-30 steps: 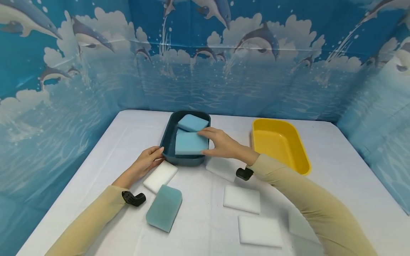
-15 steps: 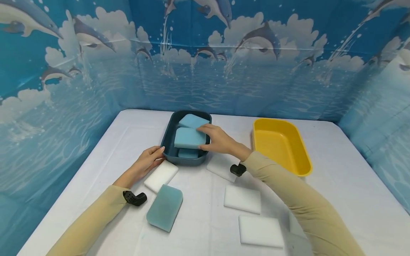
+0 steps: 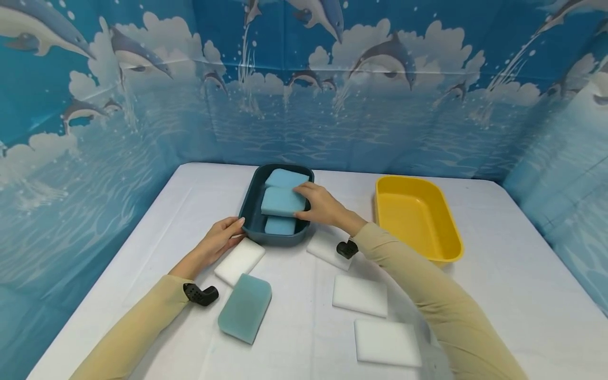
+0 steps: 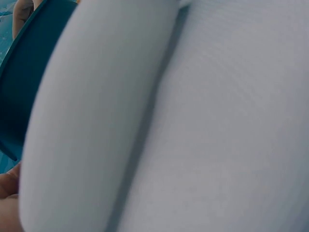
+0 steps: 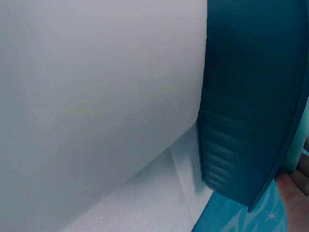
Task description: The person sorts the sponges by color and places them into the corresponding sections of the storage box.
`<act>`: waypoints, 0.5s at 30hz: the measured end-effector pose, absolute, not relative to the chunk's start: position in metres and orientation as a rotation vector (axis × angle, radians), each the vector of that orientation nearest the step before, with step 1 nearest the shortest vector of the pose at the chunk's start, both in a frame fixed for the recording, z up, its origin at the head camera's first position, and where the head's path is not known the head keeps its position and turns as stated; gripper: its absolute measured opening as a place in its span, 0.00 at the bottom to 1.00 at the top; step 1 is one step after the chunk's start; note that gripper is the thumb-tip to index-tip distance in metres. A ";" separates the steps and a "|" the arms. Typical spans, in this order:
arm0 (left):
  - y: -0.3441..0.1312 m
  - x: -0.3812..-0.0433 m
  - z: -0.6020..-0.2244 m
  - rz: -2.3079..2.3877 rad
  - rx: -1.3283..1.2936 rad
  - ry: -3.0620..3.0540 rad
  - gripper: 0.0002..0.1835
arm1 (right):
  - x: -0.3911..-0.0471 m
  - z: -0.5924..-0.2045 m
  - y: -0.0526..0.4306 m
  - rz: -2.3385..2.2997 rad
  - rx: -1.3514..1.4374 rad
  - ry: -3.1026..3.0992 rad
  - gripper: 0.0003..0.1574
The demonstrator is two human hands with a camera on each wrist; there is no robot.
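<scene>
In the head view a dark teal plastic basin [image 3: 280, 240] stands at the back of the table. My left hand [image 3: 216, 241] holds its near left corner, thumb at the rim. Over the basin, my right hand [image 3: 324, 206] pinches the right side of a light blue sponge [image 3: 282, 201] between thumb and fingers. That sponge lies over or just above other blue sponges; a further blue sponge [image 3: 287, 178] shows behind it and a blue sponge [image 3: 280, 226] in front. In the right wrist view the right hand [image 5: 295, 195] appears at the basin's edge, mostly cut off.
A yellow basin [image 3: 453, 247] stands at the right. White sponges lie in front of the teal basin: one [image 3: 239, 261] by the left hand, others [image 3: 360, 295] nearer the right arm. A blue-green sponge [image 3: 245, 309] lies at front left. A dolphin-print curtain [image 3: 304, 126] surrounds the table.
My right hand has moved the blue sponge away from me, toward the basin's middle, uncovering a blue sponge at the near end. The left hand has stayed on the basin.
</scene>
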State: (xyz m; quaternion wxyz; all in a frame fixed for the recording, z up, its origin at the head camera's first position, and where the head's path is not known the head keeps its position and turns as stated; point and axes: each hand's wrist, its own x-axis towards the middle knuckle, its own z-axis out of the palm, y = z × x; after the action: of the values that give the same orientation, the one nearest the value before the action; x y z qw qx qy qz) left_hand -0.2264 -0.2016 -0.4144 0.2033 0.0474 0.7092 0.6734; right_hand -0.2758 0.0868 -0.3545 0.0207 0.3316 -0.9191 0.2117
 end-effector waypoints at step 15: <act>-0.202 -0.226 -0.416 1.893 0.131 1.985 0.38 | -0.289 -0.359 0.084 0.638 0.927 -2.899 0.42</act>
State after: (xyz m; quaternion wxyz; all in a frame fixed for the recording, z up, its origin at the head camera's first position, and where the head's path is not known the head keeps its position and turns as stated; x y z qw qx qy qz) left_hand -0.2258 -0.2020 -0.4160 0.1967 0.0469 0.7088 0.6758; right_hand -0.2886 0.0836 -0.3589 0.0162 0.2981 -0.9321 0.2051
